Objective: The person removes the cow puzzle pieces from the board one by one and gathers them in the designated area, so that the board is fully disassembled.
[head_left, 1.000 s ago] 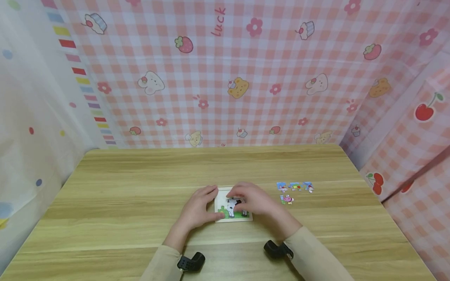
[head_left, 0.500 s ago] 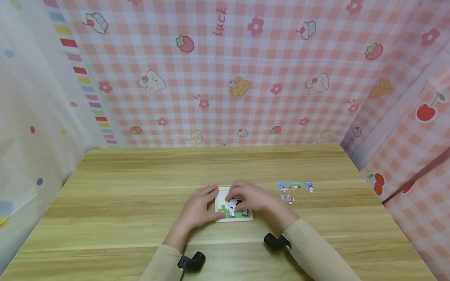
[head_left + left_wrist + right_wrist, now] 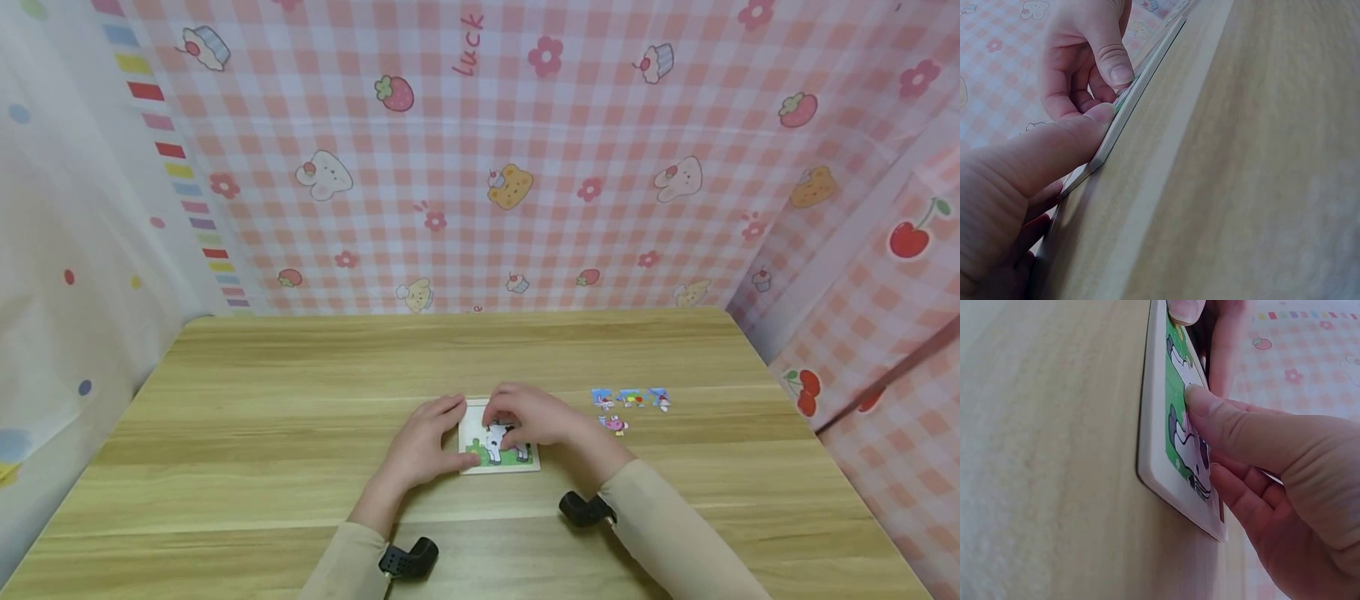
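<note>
A small puzzle board (image 3: 499, 470) with a pale wooden rim lies flat on the table. Part of its picture, a black-and-white cow (image 3: 493, 442) on green grass, is visible, and its upper left is bare and pale. My left hand (image 3: 420, 447) holds the board's left side, thumb on the near corner and fingers along the far left edge. Over the board bends my right hand (image 3: 538, 418), index finger and thumb curled down about a cow puzzle piece. In the right wrist view its thumb (image 3: 1207, 406) touches the picture; the hand hides the board's upper right.
To the right, several loose puzzle pieces (image 3: 632, 398) lie in a row, with another pink-figured piece (image 3: 615, 426) nearer. Behind the wooden table (image 3: 300, 375) hangs a pink checked curtain (image 3: 465, 233). Each wrist wears a black camera (image 3: 408, 558).
The right hand and forearm have shifted slightly, with the index finger curling a little more over the board. My left hand and the board stay in place.
</note>
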The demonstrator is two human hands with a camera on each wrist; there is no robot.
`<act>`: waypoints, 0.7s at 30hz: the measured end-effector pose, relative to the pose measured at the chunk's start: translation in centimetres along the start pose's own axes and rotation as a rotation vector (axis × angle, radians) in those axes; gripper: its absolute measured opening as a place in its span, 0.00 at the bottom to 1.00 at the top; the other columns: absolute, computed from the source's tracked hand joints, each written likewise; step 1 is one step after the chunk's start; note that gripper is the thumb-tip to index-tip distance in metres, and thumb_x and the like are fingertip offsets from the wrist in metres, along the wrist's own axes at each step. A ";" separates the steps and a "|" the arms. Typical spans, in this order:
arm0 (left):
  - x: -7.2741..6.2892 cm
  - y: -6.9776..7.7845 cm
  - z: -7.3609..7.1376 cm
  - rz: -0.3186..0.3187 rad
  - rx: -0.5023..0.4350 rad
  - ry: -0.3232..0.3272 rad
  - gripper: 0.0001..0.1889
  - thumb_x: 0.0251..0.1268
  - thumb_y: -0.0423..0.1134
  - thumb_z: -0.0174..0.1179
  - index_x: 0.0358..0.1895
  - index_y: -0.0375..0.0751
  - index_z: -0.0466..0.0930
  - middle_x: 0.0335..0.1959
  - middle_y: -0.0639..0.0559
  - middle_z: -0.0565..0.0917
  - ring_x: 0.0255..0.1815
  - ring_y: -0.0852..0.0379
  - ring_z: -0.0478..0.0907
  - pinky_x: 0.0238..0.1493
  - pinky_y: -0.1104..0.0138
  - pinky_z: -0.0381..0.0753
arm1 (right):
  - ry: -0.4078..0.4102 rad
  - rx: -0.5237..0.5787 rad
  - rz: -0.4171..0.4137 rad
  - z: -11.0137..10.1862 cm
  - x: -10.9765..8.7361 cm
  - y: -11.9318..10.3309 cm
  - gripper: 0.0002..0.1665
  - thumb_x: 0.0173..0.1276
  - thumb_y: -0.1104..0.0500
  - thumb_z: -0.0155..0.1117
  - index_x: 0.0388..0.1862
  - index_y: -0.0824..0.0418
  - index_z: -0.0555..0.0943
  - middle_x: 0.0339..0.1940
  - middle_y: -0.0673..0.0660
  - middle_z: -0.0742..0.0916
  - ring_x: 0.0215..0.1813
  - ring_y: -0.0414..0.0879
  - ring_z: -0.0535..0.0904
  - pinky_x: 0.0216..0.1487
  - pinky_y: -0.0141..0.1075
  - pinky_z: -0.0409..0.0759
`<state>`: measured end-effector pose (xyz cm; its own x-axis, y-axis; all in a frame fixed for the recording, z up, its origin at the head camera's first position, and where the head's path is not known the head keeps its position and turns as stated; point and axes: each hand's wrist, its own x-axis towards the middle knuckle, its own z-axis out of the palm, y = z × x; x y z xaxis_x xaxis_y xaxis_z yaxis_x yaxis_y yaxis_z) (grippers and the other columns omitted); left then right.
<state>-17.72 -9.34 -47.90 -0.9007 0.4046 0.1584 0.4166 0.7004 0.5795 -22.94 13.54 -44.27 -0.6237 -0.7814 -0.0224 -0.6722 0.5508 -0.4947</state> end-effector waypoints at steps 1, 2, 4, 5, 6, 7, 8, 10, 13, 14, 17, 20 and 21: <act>0.0 0.0 0.0 -0.001 0.000 0.000 0.45 0.49 0.54 0.75 0.69 0.34 0.71 0.72 0.44 0.70 0.74 0.41 0.63 0.73 0.48 0.63 | -0.003 0.001 0.004 0.0 0.0 0.0 0.17 0.58 0.58 0.77 0.46 0.56 0.84 0.48 0.51 0.81 0.48 0.43 0.75 0.56 0.39 0.76; 0.0 0.0 0.0 0.000 0.000 0.001 0.45 0.49 0.54 0.75 0.69 0.34 0.71 0.72 0.44 0.70 0.74 0.41 0.63 0.73 0.48 0.64 | -0.005 -0.003 0.006 0.0 0.1 0.0 0.17 0.58 0.58 0.77 0.45 0.56 0.84 0.48 0.51 0.81 0.47 0.43 0.74 0.55 0.39 0.76; 0.0 0.0 0.0 0.001 0.001 0.003 0.45 0.49 0.54 0.76 0.68 0.34 0.71 0.72 0.44 0.70 0.74 0.41 0.63 0.73 0.48 0.64 | -0.009 -0.010 0.011 0.0 0.1 0.0 0.17 0.58 0.58 0.77 0.45 0.56 0.83 0.48 0.50 0.81 0.47 0.43 0.74 0.55 0.39 0.76; 0.0 0.0 0.0 0.002 0.002 0.003 0.45 0.49 0.54 0.76 0.68 0.34 0.71 0.72 0.44 0.71 0.74 0.41 0.63 0.73 0.49 0.64 | -0.014 -0.011 0.019 0.1 0.1 0.0 0.17 0.58 0.58 0.77 0.45 0.56 0.83 0.48 0.50 0.81 0.48 0.43 0.74 0.56 0.39 0.76; 0.0 0.0 0.0 0.003 0.003 0.004 0.45 0.49 0.54 0.76 0.68 0.34 0.71 0.72 0.44 0.71 0.74 0.41 0.63 0.73 0.49 0.64 | -0.016 -0.013 0.020 0.1 0.1 0.0 0.16 0.58 0.58 0.77 0.45 0.55 0.83 0.48 0.50 0.81 0.48 0.43 0.74 0.56 0.39 0.76; 0.0 0.0 0.0 0.003 0.003 0.004 0.45 0.49 0.54 0.76 0.68 0.34 0.71 0.72 0.44 0.71 0.74 0.41 0.63 0.73 0.49 0.64 | -0.017 -0.015 0.020 0.1 0.2 0.0 0.16 0.58 0.58 0.77 0.44 0.55 0.83 0.48 0.50 0.80 0.48 0.42 0.74 0.56 0.39 0.76; 0.0 0.0 0.0 0.003 0.004 0.005 0.45 0.49 0.54 0.76 0.68 0.34 0.71 0.72 0.44 0.71 0.74 0.41 0.63 0.73 0.49 0.64 | -0.018 -0.018 0.020 0.1 0.2 0.0 0.16 0.58 0.58 0.77 0.44 0.55 0.83 0.48 0.50 0.80 0.48 0.43 0.74 0.56 0.39 0.76; 0.0 0.0 0.0 0.003 0.004 0.005 0.44 0.49 0.54 0.76 0.68 0.34 0.71 0.72 0.44 0.71 0.74 0.41 0.63 0.73 0.49 0.64 | -0.018 -0.021 0.020 0.2 0.2 0.0 0.16 0.58 0.58 0.77 0.44 0.55 0.83 0.48 0.50 0.80 0.48 0.43 0.74 0.56 0.39 0.76; 0.0 0.0 0.0 0.001 0.003 0.005 0.44 0.49 0.54 0.76 0.68 0.34 0.72 0.72 0.44 0.71 0.74 0.41 0.63 0.73 0.49 0.64 | -0.015 -0.020 0.025 0.2 0.2 -0.1 0.16 0.58 0.59 0.77 0.44 0.55 0.82 0.48 0.50 0.80 0.49 0.43 0.75 0.57 0.40 0.76; 0.0 0.0 0.0 -0.001 0.004 0.004 0.44 0.49 0.54 0.76 0.68 0.34 0.71 0.72 0.44 0.71 0.74 0.41 0.63 0.73 0.49 0.64 | -0.013 -0.021 0.026 0.3 0.2 0.0 0.16 0.58 0.59 0.76 0.44 0.55 0.82 0.48 0.50 0.80 0.49 0.43 0.75 0.58 0.40 0.76; 0.0 0.1 0.0 -0.003 0.003 0.002 0.44 0.49 0.54 0.76 0.68 0.34 0.71 0.72 0.44 0.71 0.74 0.41 0.63 0.73 0.49 0.64 | -0.008 -0.016 0.029 0.4 0.2 0.0 0.16 0.58 0.59 0.76 0.44 0.55 0.82 0.48 0.50 0.80 0.51 0.44 0.75 0.59 0.41 0.76; 0.0 0.1 -0.1 -0.005 0.001 0.001 0.44 0.49 0.54 0.76 0.68 0.34 0.71 0.72 0.44 0.70 0.74 0.41 0.63 0.74 0.49 0.63 | -0.001 -0.009 0.026 0.5 0.1 0.0 0.15 0.58 0.60 0.76 0.43 0.55 0.82 0.48 0.50 0.80 0.52 0.44 0.75 0.60 0.42 0.76; 0.0 0.1 -0.1 -0.005 0.000 0.002 0.44 0.49 0.54 0.76 0.68 0.34 0.71 0.72 0.44 0.70 0.74 0.41 0.63 0.74 0.48 0.63 | 0.001 -0.004 0.025 0.5 0.1 -0.1 0.15 0.58 0.60 0.76 0.43 0.55 0.82 0.48 0.50 0.80 0.52 0.45 0.75 0.60 0.43 0.75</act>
<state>-17.65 -9.31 -47.79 -0.9031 0.3999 0.1567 0.4118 0.7025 0.5805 -22.75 13.32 -44.63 -0.6409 -0.7669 -0.0338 -0.6580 0.5715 -0.4903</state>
